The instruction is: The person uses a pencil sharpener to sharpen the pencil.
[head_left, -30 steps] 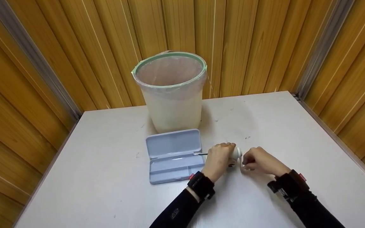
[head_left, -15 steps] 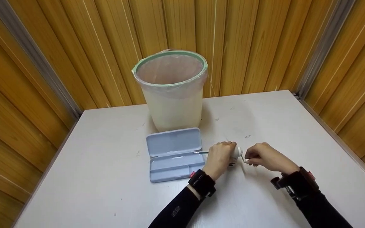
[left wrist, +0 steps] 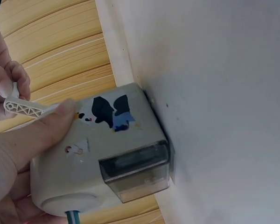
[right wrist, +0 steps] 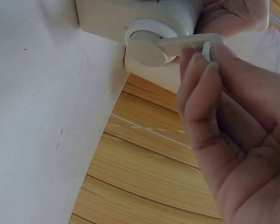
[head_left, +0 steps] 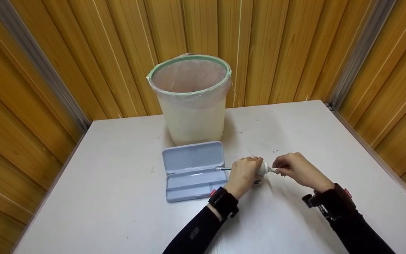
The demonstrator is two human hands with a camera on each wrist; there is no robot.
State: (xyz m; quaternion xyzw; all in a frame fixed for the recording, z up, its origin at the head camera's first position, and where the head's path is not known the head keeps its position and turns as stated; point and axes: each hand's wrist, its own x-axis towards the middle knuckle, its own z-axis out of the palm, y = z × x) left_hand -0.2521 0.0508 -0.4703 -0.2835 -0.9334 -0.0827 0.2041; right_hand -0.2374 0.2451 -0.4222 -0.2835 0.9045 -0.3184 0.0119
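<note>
My left hand [head_left: 242,177] grips a white crank pencil sharpener [left wrist: 91,149] from above and holds it on the table. Bird stickers decorate its body, and a clear shavings drawer [left wrist: 142,179] shows in the left wrist view. A dark green pencil [head_left: 224,169] sticks out of the end away from the crank, towards the open pencil case. Between thumb and fingers, my right hand [head_left: 300,170] pinches the small white knob [right wrist: 206,50] at the end of the crank arm [right wrist: 189,43]. Part of the sharpener is hidden behind the left hand in the head view.
A light blue pencil case [head_left: 189,183] lies open left of the left hand, its lid tilted back. Behind it stands a cream bin [head_left: 194,121] with a green rim and plastic liner. Wood-patterned walls [head_left: 266,53] enclose the white table [head_left: 100,169].
The right hand has risen a little and swung the crank round from pointing down towards the near edge to pointing up and away. The left hand, sharpener and pencil stay nearly still.
</note>
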